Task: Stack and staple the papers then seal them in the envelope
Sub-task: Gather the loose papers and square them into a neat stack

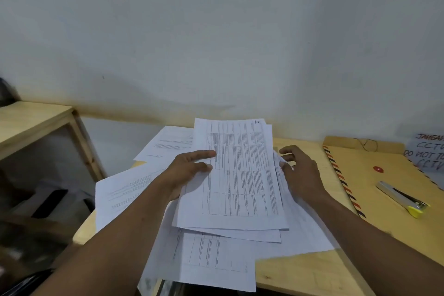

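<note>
A loose bundle of printed sheets [240,175] with tables is lifted a little above the wooden desk [300,271]. My left hand [189,170] grips its left edge, thumb on top. My right hand [300,170] holds its right edge, fingers curled behind the sheets. More loose papers [125,190] lie spread under and to the left. A brown envelope [389,190] with striped border and a red button lies to the right. On the envelope rests a silver stapler [403,199] with a yellow end.
A wooden shelf unit [36,122] stands to the left, with dark items below. A handwritten sign [427,154] leans at the far right against the white wall. A dark cord [365,144] lies on the envelope's flap.
</note>
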Demonstrator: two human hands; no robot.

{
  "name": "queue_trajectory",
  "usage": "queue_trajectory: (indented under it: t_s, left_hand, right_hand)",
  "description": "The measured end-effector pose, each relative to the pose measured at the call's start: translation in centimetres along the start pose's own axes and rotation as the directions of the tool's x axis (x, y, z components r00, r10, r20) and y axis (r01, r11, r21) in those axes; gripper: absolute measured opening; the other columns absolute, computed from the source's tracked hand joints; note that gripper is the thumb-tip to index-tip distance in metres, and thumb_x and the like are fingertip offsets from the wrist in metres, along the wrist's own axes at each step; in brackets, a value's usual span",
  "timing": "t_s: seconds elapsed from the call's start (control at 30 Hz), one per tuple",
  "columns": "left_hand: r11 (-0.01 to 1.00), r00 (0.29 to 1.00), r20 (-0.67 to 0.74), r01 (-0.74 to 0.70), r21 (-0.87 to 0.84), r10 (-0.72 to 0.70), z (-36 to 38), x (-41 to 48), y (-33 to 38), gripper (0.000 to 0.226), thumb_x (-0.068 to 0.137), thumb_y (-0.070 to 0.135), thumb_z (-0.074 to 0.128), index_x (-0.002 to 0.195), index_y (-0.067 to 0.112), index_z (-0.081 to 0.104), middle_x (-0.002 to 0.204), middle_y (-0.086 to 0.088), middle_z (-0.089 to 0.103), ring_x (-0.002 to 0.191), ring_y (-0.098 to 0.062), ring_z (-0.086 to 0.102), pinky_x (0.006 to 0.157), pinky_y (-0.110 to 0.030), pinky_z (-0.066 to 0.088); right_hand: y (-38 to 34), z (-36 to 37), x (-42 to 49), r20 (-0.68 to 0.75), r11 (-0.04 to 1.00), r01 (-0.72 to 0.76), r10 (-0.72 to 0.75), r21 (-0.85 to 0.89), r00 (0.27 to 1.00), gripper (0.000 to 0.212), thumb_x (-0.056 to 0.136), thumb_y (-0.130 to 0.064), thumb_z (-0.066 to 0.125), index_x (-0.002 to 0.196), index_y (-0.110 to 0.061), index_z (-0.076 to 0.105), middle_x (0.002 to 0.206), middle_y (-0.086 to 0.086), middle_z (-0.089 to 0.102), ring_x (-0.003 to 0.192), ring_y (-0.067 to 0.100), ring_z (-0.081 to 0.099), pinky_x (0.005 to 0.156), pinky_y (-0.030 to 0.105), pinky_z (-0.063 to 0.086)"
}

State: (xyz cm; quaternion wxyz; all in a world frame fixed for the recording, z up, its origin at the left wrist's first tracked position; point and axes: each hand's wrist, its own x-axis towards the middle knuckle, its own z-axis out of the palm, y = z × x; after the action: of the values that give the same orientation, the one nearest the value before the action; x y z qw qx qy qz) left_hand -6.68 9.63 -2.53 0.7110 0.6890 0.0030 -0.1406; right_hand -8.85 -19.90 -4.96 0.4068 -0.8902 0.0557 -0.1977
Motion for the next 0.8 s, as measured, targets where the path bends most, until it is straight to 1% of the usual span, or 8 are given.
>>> queue_trajectory:
  t_s: [0.07,0.2,0.27,0.33,0.47,0.57,0.67,0.8]
  left_hand:
    - [1.0,1.0,0.007,-0.012,0.019,0.012,0.6,0.3,0.2,0.033,0.091,-0.002,0.067,0.117,0.017,0.076,0.12,0.0,0.073,0.099,-0.01,0.073,0.085,-0.017,0.056]
    - [0.993,0.999,0.03,-0.042,0.111,0.039,1.4,1.0,0.4,0.03,0.086,0.011,0.076,0.108,0.03,0.079,0.129,0.006,0.069,0.125,-0.02,0.06,0.115,-0.038,0.04]
    - [0.994,0.998,0.005,-0.056,0.095,0.056,2.2,1.1,0.7,0.03,0.086,0.007,0.075,0.109,0.025,0.079,0.129,0.003,0.069,0.122,-0.02,0.061,0.113,-0.036,0.041]
    - [0.996,0.998,0.016,-0.051,-0.079,0.053,3.0,1.3,1.0,0.031,0.087,-0.007,0.07,0.112,0.01,0.076,0.128,-0.009,0.069,0.114,-0.024,0.067,0.104,-0.032,0.051]
    - [0.996,0.997,0.029,-0.065,-0.068,0.067,4.0,1.2,2.0,0.03,0.087,-0.009,0.07,0.111,0.007,0.076,0.128,-0.008,0.069,0.115,-0.023,0.068,0.102,-0.028,0.051]
    - [0.994,0.994,-0.003,-0.107,0.023,0.107,4.1,1.3,2.5,0.03,0.087,-0.003,0.073,0.107,0.018,0.079,0.126,0.003,0.07,0.116,-0.021,0.067,0.106,-0.035,0.05]
    - [0.989,0.99,-0.004,-0.138,0.05,0.139,4.0,1.7,2.2,0.029,0.085,-0.001,0.074,0.103,0.022,0.081,0.123,0.009,0.071,0.126,-0.022,0.06,0.112,-0.042,0.045]
    - [0.994,0.995,-0.006,-0.099,-0.043,0.099,3.6,1.7,2.1,0.026,0.088,-0.001,0.07,0.104,0.018,0.081,0.12,0.001,0.074,0.118,-0.027,0.067,0.11,-0.044,0.047]
  right_hand:
    - [-1.0,-0.3,0.2,-0.036,0.988,-0.04,0.046,0.149,0.998,0.021,0.095,-0.012,0.06,0.106,-0.03,0.06,0.102,-0.006,0.07,0.096,0.02,0.065,0.069,0.031,0.048]
    - [-2.9,-1.3,0.9,-0.003,0.909,-0.065,0.073,0.411,0.997,0.013,0.099,-0.014,0.058,0.108,-0.023,0.06,0.108,-0.002,0.068,0.099,0.017,0.066,0.07,0.03,0.053]
    - [-3.7,-2.1,1.3,0.002,0.889,-0.079,0.087,0.451,0.996,0.013,0.099,-0.012,0.057,0.109,-0.018,0.06,0.112,0.002,0.065,0.098,0.015,0.064,0.068,0.024,0.052]
    - [-4.4,-2.9,1.7,0.023,0.873,-0.112,0.115,0.475,0.993,0.013,0.099,-0.012,0.057,0.111,-0.016,0.06,0.112,0.002,0.062,0.09,0.014,0.065,0.063,0.024,0.055]
    - [-4.6,-4.1,2.1,0.112,0.784,-0.212,0.181,0.584,0.977,0.016,0.094,-0.015,0.066,0.108,-0.02,0.06,0.117,0.009,0.062,0.096,0.031,0.071,0.076,0.051,0.062]
    - [-4.0,-4.3,2.4,0.142,0.729,-0.257,0.217,0.634,0.966,0.023,0.086,-0.016,0.076,0.101,-0.025,0.061,0.115,0.012,0.057,0.094,0.029,0.067,0.075,0.041,0.059]
    - [-3.5,-4.2,2.4,0.194,0.673,-0.287,0.212,0.682,0.958,0.025,0.084,-0.008,0.077,0.094,-0.024,0.06,0.111,0.017,0.063,0.094,0.03,0.069,0.087,0.041,0.057]
    - [-3.9,-3.6,2.5,0.163,0.785,-0.207,0.136,0.584,0.977,0.02,0.09,0.0,0.067,0.086,-0.019,0.064,0.106,0.013,0.062,0.083,0.026,0.063,0.077,0.034,0.056]
